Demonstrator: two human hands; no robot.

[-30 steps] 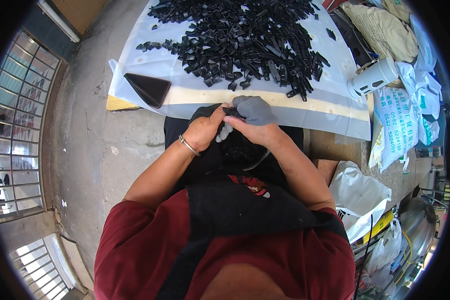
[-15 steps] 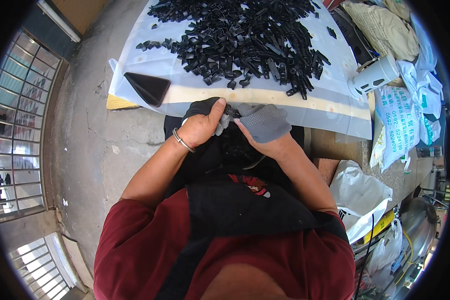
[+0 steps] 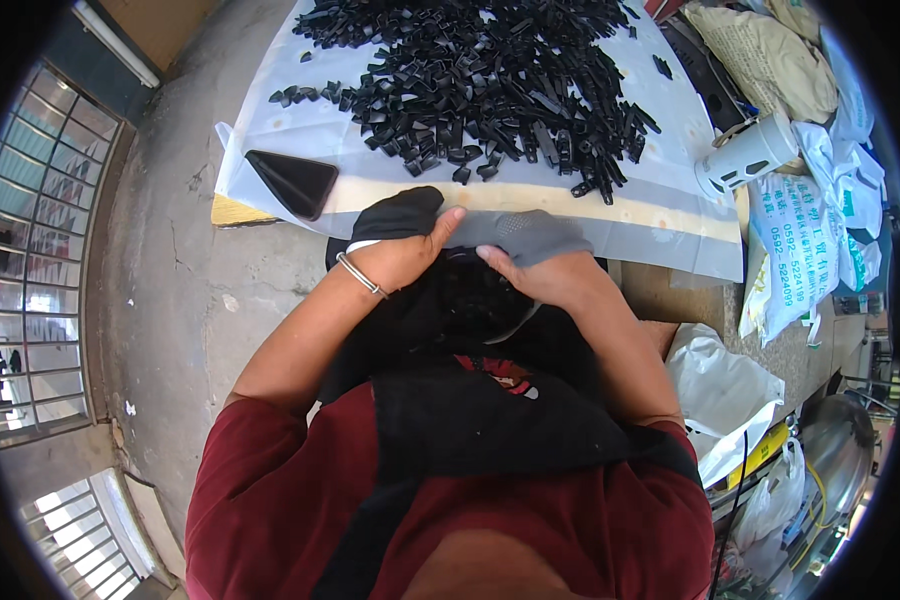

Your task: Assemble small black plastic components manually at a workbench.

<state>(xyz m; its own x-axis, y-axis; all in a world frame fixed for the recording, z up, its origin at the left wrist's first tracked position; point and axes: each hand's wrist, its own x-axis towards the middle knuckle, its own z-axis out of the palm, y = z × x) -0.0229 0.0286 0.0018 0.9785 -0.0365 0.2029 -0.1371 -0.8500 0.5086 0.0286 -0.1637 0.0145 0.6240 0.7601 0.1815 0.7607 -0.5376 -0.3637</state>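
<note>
My left hand (image 3: 407, 248), in a black glove that leaves the thumb bare, is at the table's near edge above my lap. A metal bangle (image 3: 361, 276) circles that wrist. My right hand (image 3: 547, 262) faces it in a grey dotted glove, its bare thumb pointing left. A small gap separates the two thumbs. The other fingers of both hands are covered or turned away, and I cannot see anything held. Under the hands lies dark, shiny material (image 3: 475, 300) on my lap, too dark to make out. Beyond them a big heap of small black plastic parts (image 3: 470, 90) covers the table.
The heap rests on a translucent sheet (image 3: 670, 205) over the table. A black phone (image 3: 305, 183) lies at its left front. On the right stand a white tumbler (image 3: 748, 155) and printed plastic bags (image 3: 785, 255). A white bag (image 3: 715, 385) sits by my right elbow.
Both hands have turned and shifted slightly forward, and spread a little. The small dark piece between the fingertips earlier no longer shows. The heap and phone look the same.
</note>
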